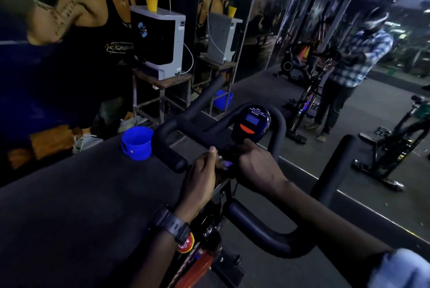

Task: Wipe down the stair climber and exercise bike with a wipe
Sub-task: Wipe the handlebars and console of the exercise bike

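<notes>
Both forearms reaching up from the bottom of the frame toward its centre. Left hand (200,180) just left of centre, back of the hand turned to the camera, fingers curled inward, thumb raised at the top; a dark watch (173,225) strapped at the wrist below. Right hand (258,164) just right of centre, knuckles up, fingers bent forward and downward. A small pale scrap visible between the two hands, too dim to identify. Right forearm bare, running to the lower right corner, pale sleeve (400,269) bunched there.
</notes>
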Demonstrator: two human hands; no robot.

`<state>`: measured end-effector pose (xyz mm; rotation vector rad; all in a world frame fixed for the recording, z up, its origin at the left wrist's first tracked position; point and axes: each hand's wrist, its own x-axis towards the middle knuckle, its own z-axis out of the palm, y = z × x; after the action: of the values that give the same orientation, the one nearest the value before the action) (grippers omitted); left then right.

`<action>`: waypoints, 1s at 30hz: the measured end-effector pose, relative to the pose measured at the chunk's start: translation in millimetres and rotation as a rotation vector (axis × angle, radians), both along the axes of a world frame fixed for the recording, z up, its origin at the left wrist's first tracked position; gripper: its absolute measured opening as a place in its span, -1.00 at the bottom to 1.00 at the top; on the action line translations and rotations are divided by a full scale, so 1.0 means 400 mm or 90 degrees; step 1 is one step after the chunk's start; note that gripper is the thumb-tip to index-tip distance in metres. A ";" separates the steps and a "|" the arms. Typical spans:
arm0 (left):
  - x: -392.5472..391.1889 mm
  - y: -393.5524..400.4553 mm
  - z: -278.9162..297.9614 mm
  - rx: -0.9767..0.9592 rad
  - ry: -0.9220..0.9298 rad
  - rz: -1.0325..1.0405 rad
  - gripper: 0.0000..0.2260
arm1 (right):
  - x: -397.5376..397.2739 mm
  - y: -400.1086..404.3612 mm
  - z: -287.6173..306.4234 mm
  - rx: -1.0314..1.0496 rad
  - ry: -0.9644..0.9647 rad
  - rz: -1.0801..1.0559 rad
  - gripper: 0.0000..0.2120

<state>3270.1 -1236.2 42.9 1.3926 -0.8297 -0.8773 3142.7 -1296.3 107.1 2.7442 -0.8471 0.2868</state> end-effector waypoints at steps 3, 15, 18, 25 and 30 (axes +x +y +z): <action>-0.031 0.003 0.028 -0.029 -0.123 0.039 -0.58 | -0.019 -0.019 -0.020 -0.040 -0.113 -0.017 -0.82; -0.042 -0.099 0.015 -0.168 -0.301 0.075 -0.48 | -0.199 -0.132 0.070 0.006 -0.244 -0.162 -0.69; -0.046 -0.111 -0.006 -0.185 -0.392 0.090 -0.56 | -0.197 -0.132 0.015 0.039 -0.228 -0.124 -0.82; -0.049 -0.112 -0.019 -0.207 -0.435 0.121 -0.62 | -0.190 -0.187 0.092 0.002 -0.214 -0.109 -0.67; -0.043 -0.109 -0.026 -0.214 -0.427 0.119 -0.67 | -0.190 -0.073 -0.021 0.153 -0.265 -0.097 -0.86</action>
<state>3252.9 -1279.7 32.5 1.4405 -1.2581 -0.0946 3066.6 -1325.5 98.8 2.8589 -1.2618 0.7922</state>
